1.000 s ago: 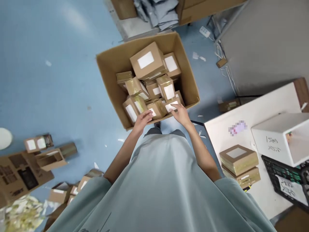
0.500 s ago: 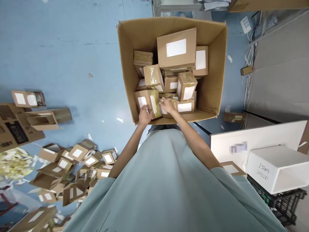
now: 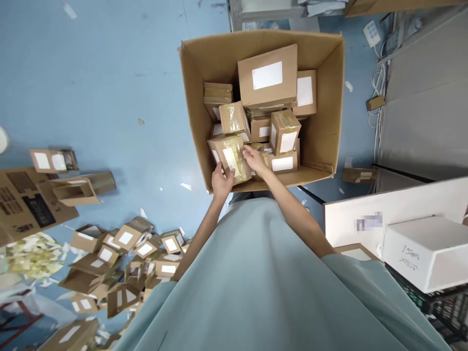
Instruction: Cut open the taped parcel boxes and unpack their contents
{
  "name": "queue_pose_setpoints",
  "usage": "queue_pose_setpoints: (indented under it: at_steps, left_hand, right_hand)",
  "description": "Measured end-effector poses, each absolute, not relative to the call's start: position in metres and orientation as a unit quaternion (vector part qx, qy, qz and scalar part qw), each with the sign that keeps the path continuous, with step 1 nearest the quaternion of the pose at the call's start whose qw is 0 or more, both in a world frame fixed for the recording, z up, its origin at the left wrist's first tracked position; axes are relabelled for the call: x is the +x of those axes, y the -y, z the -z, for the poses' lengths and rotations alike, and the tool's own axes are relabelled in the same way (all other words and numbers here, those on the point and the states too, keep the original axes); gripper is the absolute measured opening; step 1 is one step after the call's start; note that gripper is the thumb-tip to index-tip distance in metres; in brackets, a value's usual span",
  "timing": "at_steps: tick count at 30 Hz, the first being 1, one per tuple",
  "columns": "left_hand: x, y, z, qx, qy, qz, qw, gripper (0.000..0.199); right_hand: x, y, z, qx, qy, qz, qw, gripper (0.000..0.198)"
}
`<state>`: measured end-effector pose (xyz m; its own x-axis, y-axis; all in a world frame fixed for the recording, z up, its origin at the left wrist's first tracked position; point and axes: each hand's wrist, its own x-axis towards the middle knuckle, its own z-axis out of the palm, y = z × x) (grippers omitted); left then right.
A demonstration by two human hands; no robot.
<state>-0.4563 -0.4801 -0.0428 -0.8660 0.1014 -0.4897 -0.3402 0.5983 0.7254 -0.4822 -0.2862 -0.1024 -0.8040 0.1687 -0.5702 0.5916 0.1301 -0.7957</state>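
Observation:
A small taped cardboard box (image 3: 238, 168) with white labels is held between my two hands at the near left corner of a large open carton (image 3: 329, 105). My left hand (image 3: 223, 183) grips its lower left side, thumb on the label face. My right hand (image 3: 255, 158) presses its fingers against the right side. The box tilts, its taped face turned up. Around it in the carton lie several other boxes: a big labelled box (image 3: 268, 87) at the back, a taped box (image 3: 232, 118) just behind, and an upright box (image 3: 285, 127) to the right.
Opened cardboard boxes (image 3: 106, 256) are heaped on the blue floor at left, near a pile of yellowish scraps (image 3: 34, 256). A printed carton (image 3: 22, 200) lies at far left. On the right are a white bin (image 3: 409, 253), a black crate (image 3: 453, 302) and cables (image 3: 379, 112).
The held box has turned and tilted to the right between my hands, showing more of its taped face. Both hands moved slightly with it, and the camera view shifted a little.

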Motion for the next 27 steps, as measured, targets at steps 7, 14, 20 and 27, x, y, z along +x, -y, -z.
queue_pose_setpoints:
  at_steps: [7, 14, 20, 27]
  left_hand:
    - [-0.448, 0.432, -0.04, 0.034, -0.811, -0.541, 0.219, 0.069]
    - [-0.414, 0.35, -0.099, 0.277, -0.737, -0.553, 0.271, 0.071]
    - [-0.336, 0.27, -0.122, 0.446, -0.645, -0.498, 0.369, 0.063]
    - [-0.197, 0.197, -0.101, 0.544, -0.599, -0.399, 0.431, 0.057]
  right_hand:
    - [-0.423, 0.241, -0.011, 0.25, -0.772, 0.583, -0.048, 0.081]
    - [-0.293, 0.207, -0.112, 0.376, -0.73, 0.499, -0.277, 0.074]
    - [-0.156, 0.201, -0.14, 0.502, -0.649, 0.42, -0.388, 0.073]
    - [0.005, 0.176, -0.104, 0.592, -0.542, 0.398, -0.444, 0.077]
